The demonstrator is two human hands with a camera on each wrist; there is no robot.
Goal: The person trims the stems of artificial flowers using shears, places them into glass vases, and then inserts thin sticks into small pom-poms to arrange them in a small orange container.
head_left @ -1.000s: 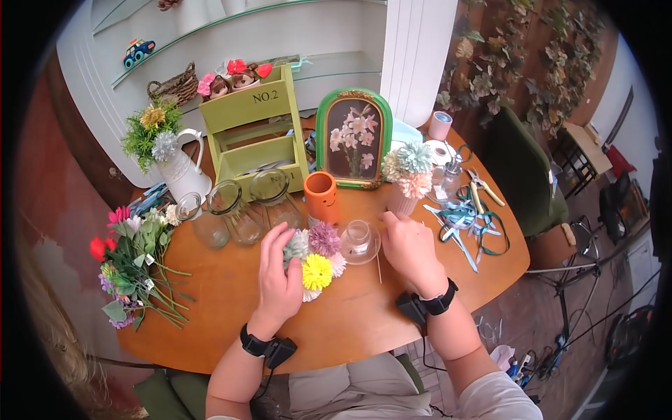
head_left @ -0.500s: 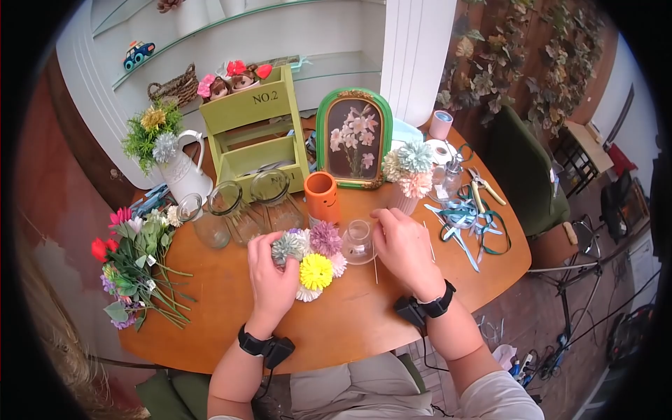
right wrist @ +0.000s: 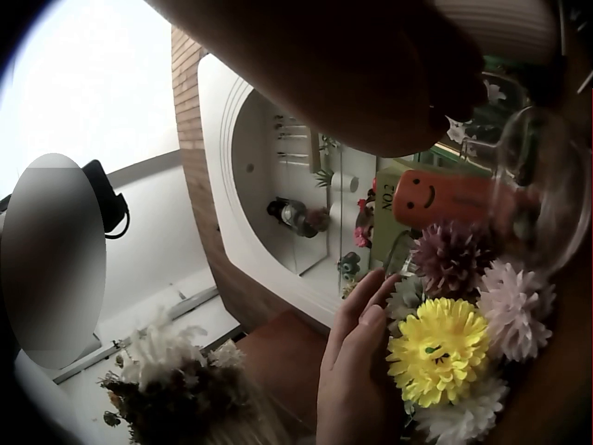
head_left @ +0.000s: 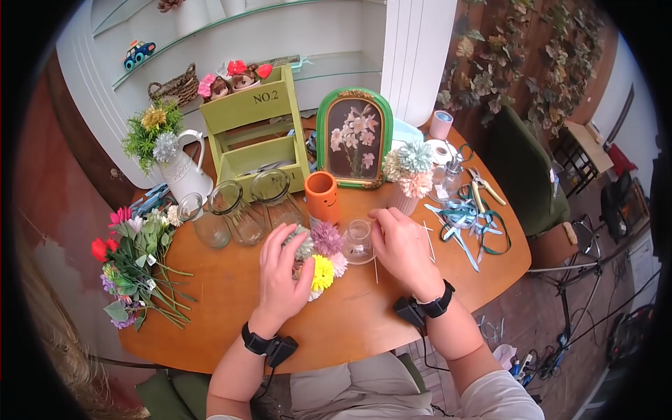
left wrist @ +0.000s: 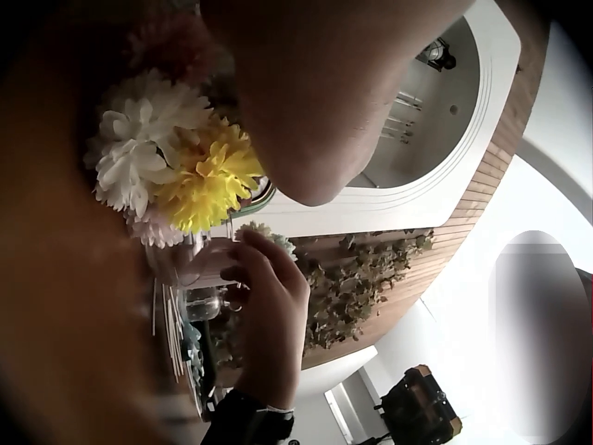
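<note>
A cluster of artificial flower heads sits on the table: a yellow flower head (head_left: 322, 274), a purple one (head_left: 326, 239), and white, pale pink and grey-green ones. Along its left side my left hand (head_left: 281, 280) rests with fingers extended, fingertips at the grey-green flower head (head_left: 299, 246). A small clear glass vase (head_left: 358, 246) stands right of the cluster. My right hand (head_left: 402, 248) hovers beside that vase, fingers loosely bent and nothing visible in them; in the left wrist view this right hand (left wrist: 269, 315) shows a gap between its bent fingers.
An orange cup (head_left: 322, 199) with a smiling face stands behind the cluster, with larger glass vases (head_left: 238, 220) left of it. Stemmed flowers (head_left: 143, 255) lie at left. A pink vase (head_left: 402, 201) of flowers, thin white sticks (head_left: 429, 241), ribbons (head_left: 462, 220) and pliers (head_left: 479, 189) lie right.
My left hand has spread its fingers and shifted right over the flower heads after curling at them. My right hand has moved slightly left, closer to the small glass vase.
</note>
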